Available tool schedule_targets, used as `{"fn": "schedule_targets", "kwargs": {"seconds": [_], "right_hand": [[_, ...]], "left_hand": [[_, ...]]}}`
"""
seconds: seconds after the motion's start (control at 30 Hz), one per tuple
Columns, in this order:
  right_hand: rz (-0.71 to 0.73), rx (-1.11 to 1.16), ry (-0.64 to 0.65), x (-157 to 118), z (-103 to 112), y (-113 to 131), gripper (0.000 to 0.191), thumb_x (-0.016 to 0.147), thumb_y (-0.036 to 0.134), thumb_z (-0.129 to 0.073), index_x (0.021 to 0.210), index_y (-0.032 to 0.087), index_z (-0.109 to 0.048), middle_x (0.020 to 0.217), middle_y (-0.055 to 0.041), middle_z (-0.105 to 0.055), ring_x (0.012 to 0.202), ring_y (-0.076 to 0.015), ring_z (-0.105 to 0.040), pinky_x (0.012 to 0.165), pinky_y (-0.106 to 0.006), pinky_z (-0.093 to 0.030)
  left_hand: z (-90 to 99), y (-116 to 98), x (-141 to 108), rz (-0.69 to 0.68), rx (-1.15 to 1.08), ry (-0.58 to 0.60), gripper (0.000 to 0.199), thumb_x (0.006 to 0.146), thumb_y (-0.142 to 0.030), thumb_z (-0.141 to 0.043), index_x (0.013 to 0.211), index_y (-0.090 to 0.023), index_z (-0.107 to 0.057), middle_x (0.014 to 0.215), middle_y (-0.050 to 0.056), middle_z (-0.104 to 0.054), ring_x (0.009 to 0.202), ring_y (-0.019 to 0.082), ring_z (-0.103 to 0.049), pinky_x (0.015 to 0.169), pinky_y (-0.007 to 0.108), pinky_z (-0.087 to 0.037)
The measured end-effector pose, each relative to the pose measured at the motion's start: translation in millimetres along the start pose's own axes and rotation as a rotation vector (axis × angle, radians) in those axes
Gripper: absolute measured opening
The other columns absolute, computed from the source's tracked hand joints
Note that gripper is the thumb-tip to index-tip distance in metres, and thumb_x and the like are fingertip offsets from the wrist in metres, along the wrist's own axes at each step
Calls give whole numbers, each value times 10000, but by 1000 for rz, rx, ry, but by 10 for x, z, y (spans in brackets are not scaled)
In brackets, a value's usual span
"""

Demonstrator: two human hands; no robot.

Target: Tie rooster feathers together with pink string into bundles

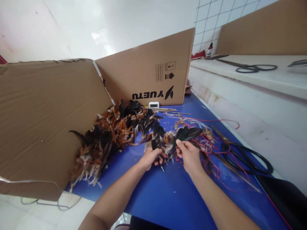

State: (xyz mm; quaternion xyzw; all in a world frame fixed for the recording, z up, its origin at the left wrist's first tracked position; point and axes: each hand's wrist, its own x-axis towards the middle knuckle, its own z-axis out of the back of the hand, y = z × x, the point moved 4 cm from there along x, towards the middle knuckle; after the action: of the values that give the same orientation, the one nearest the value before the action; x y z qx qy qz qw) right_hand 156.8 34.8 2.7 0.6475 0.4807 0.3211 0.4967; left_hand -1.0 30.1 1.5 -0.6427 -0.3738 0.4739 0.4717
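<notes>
My left hand (153, 157) is closed around a few dark feathers (157, 140), thumb on top; a pale quill tip pokes out below it. My right hand (188, 155) pinches a fan of glossy black feathers (188, 133) between thumb and fingers. Brown and white fluffy feathers (169, 138) lie between the two hands. Beyond and to the left spreads a big pile of brown and black feathers (124, 123), with another bunch (92, 153) nearer me. Tangled red string (216, 159) lies right of my right hand.
Black-handled scissors (249, 159) rest at the right of the blue tabletop (153, 198). Cardboard panels (141, 70) wall off the back and left. Thin sticks (168, 110) and a small white digital display (153, 104) lie at the back. More scissors (249, 67) sit on the white ledge.
</notes>
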Motion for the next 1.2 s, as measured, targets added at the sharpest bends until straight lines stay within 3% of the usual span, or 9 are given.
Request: {"fn": "schedule_targets", "kwargs": {"seconds": [0.1, 0.23, 0.43, 0.63, 0.7, 0.8, 0.97, 1.1, 1.2], "right_hand": [[-14, -60, 30, -53, -61, -32, 364, 652, 477, -699, 611, 169, -510, 434, 61, -454, 346, -46, -344, 315, -178, -264], [46, -82, -48, -6, 9, -2, 346, 646, 471, -705, 655, 161, -550, 500, 39, -494, 412, -66, -403, 359, -188, -318], [203, -133, -153, 155, 183, 163, 327, 609, 452, -727, 683, 161, -597, 610, 25, -520, 519, -80, -435, 467, -208, -379], [199, -264, -1, 291, -20, 491, 336, 593, 460, -719, 650, 150, -605, 598, 7, -550, 468, -73, -424, 414, -211, -334], [205, -364, 39, 431, -163, 551, 333, 636, 474, -676, 658, 152, -592, 571, 2, -564, 430, -74, -418, 393, -215, -320], [239, -525, 53, 729, -383, 551, 306, 699, 454, -605, 618, 161, -567, 511, 13, -552, 388, -76, -395, 397, -226, -328], [303, -752, 105, 993, -566, 492, 100, 645, 268, -647, 645, 170, -628, 531, 3, -582, 498, -127, -498, 539, -261, -403], [376, -881, 297, 658, -443, 438, 134, 608, 140, -630, 713, 210, -678, 697, 0, -643, 643, -149, -559, 705, -278, -421], [450, -1113, 671, 255, -338, 279, 264, 664, 95, -531, 821, 232, -692, 841, -17, -644, 684, -151, -564, 714, -274, -421]], "left_hand": [[-37, -8, 2, -75, 68, 30, 344, 715, -432, -600, 732, -88, -602, 694, 80, -629, 403, 58, -452, 324, 176, -237], [-5, -17, -5, -135, 110, 7, 324, 685, -412, -654, 724, -94, -608, 619, 49, -606, 420, 58, -448, 343, 170, -268], [175, -95, 16, -196, 150, -155, 285, 705, -394, -627, 765, -116, -606, 602, 28, -599, 412, 71, -462, 361, 182, -294], [513, -130, 126, -286, 241, -322, 305, 748, -344, -600, 996, -169, -572, 587, -10, -600, 373, 96, -465, 441, 228, -372], [613, -128, 144, -328, 310, -400, 345, 725, -334, -636, 1034, -193, -576, 623, 0, -618, 463, 142, -544, 532, 259, -426], [681, -139, 130, -421, 424, -498, 423, 684, -310, -684, 1080, -202, -581, 800, 53, -659, 776, 238, -633, 753, 328, -459], [630, -166, 82, -550, 656, -543, 597, 741, -318, -623, 1288, -173, -431, 1211, 145, -537, 1120, 278, -519, 956, 394, -394], [589, -188, 70, -596, 849, -571, 664, 801, -326, -545, 1387, -164, -276, 1257, 160, -465, 1153, 275, -481, 947, 397, -410], [555, -245, 40, -698, 947, -625, 637, 810, -297, -532, 1377, -142, -288, 1300, 173, -407, 1225, 289, -391, 1004, 422, -355]]}}
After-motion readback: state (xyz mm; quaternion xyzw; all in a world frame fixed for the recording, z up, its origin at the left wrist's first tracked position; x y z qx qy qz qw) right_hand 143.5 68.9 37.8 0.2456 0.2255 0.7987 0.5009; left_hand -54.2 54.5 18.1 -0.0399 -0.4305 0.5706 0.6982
